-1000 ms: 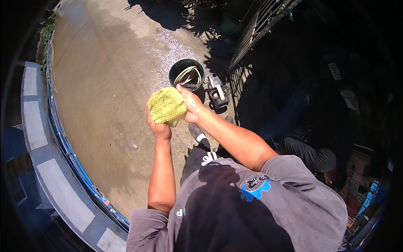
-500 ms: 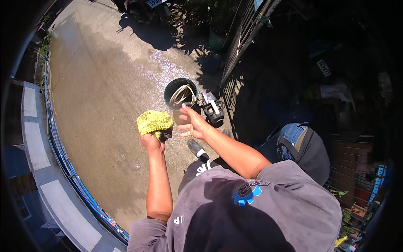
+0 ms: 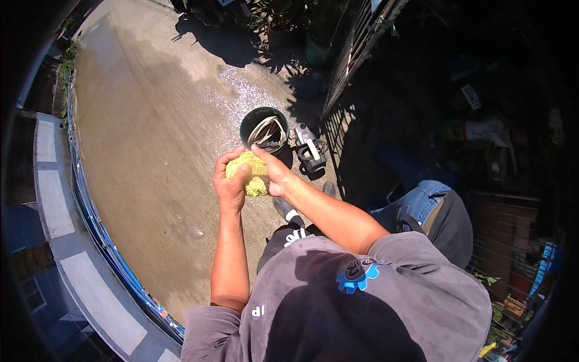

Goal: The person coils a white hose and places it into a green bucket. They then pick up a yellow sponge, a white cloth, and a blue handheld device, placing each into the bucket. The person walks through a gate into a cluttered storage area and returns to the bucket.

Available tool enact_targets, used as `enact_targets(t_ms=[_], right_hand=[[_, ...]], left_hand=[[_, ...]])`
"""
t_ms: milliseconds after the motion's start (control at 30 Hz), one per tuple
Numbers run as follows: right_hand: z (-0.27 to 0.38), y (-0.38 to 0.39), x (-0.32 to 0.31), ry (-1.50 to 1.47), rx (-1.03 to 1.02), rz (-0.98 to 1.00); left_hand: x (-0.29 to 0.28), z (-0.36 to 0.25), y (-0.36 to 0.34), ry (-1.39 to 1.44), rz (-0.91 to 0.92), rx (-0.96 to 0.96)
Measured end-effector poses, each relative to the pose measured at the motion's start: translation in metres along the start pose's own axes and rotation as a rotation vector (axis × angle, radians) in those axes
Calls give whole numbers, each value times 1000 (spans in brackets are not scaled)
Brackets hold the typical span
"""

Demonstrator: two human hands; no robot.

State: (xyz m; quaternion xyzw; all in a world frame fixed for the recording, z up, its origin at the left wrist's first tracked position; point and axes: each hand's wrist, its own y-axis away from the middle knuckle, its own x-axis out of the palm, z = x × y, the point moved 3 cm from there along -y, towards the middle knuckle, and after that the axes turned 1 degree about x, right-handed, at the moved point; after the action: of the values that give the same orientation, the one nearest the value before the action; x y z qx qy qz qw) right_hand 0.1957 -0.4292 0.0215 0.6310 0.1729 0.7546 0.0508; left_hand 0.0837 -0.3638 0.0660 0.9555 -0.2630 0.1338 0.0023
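Note:
My left hand (image 3: 230, 187) and my right hand (image 3: 275, 175) are closed round a bunched yellow textured cloth (image 3: 256, 186), squeezed between them in front of my body. Just beyond them a dark green bucket (image 3: 243, 120) holds a coiled cream hose (image 3: 263, 130). Beside the bucket, on the wet concrete, stands a grey and black machine (image 3: 311, 157) with a handle. My shoes show below my hands, partly hidden by my right arm.
A metal gate (image 3: 356, 54) borders a deep shadow at the right, where blue denim and dark fabric (image 3: 446, 229), perhaps another person, show. Plants (image 3: 268, 18) stand at the far end. A ledge (image 3: 96, 283) with blue lines along it curves down the left side.
The cloth was spread between both hands, then held in my left while my right was open beside it. Now it is bunched smaller, with my right hand back on it.

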Motion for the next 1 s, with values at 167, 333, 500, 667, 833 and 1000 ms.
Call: enact_targets(t_ms=[167, 333, 500, 667, 833, 1000], right_hand=[[7, 9, -14, 184, 117, -413], [-3, 25, 8, 73, 268, -191], [-11, -8, 19, 11, -47, -166], [8, -29, 10, 292, -334, -369], [19, -23, 54, 1493, -893, -318], [-9, -21, 130, 1963, -1052, 297]], left_hand=[[-18, 4, -10, 144, -271, 73], [-22, -9, -7, -160, 72, 111], [-14, -1, -8, -187, -34, 229], [-9, 36, -7, 396, -170, -9], [-17, 47, -9, 778, -313, -380], [-39, -14, 0, 739, -42, -604]])
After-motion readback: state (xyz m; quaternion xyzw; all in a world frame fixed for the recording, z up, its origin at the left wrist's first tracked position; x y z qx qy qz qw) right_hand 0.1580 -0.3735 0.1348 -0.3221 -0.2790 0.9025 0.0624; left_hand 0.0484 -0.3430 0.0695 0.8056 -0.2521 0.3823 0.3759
